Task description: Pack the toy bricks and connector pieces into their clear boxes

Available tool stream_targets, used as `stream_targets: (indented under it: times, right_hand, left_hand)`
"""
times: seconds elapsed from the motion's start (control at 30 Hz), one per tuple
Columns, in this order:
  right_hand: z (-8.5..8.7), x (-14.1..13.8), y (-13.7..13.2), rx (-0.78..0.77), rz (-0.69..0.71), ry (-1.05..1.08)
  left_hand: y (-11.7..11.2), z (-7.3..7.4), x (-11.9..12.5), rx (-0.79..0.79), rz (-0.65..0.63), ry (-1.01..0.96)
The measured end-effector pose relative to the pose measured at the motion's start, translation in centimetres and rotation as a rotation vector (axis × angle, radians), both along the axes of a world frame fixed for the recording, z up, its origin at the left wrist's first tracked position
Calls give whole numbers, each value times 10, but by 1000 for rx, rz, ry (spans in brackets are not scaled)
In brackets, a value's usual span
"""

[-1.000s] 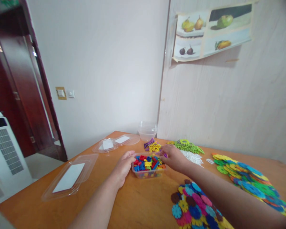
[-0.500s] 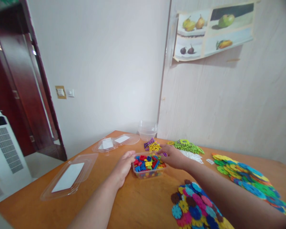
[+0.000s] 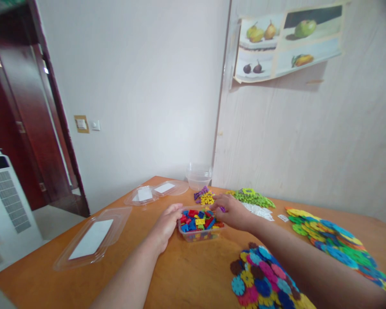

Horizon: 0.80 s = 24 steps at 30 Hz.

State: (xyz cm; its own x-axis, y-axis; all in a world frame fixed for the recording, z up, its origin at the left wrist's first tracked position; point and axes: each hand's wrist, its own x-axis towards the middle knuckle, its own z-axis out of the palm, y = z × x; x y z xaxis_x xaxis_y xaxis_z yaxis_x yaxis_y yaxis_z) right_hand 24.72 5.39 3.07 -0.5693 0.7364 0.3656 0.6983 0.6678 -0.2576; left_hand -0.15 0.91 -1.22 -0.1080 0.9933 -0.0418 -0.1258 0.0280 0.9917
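A clear plastic container [image 3: 201, 236] full of toy building bricks [image 3: 200, 222] in red, blue, yellow and green sits on the table between my hands. My left hand [image 3: 169, 223] grips its left side, thumb near the rim. My right hand [image 3: 231, 211] is at the opposite side, fingers bent down over the right rim; the fingertips are partly hidden. Just behind the container lie yellow and purple plastic pieces [image 3: 207, 198], some of them close to my right fingers.
Clear lids with white labels [image 3: 93, 239] lie on the left. Clear bowls [image 3: 199, 176] stand by the wall. Green pieces [image 3: 252, 198] and white pieces [image 3: 257, 210] lie behind my right arm. Coloured discs [image 3: 263, 279] are heaped at front right, with larger discs [image 3: 337, 242] farther right.
The fingers of my right hand have bent more and shifted slightly left along the container's right rim. My left hand and the container are nearly still.
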Motion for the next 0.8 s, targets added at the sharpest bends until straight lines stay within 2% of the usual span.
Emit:
stream_targets:
  times: [0.13, 0.4, 0.47, 0.57, 0.7, 0.8]
  right_hand:
    - [6, 0, -11, 2, 173, -40]
    - [14, 5, -10, -20, 283, 8]
    - [15, 7, -6, -16, 253, 72]
    - [14, 9, 5, 40, 127, 127]
    - [2, 11, 20, 95, -6, 106]
    - [-7, 12, 25, 92, -18, 65]
  left_hand:
    - [1, -1, 0, 7, 5, 3]
    - [-3, 3, 2, 2, 13, 11]
    - [-4, 4, 2, 5, 10, 10]
    - [-5, 6, 3, 4, 6, 13]
    - [-4, 6, 2, 5, 5, 12]
    - [-3, 5, 2, 9, 5, 16]
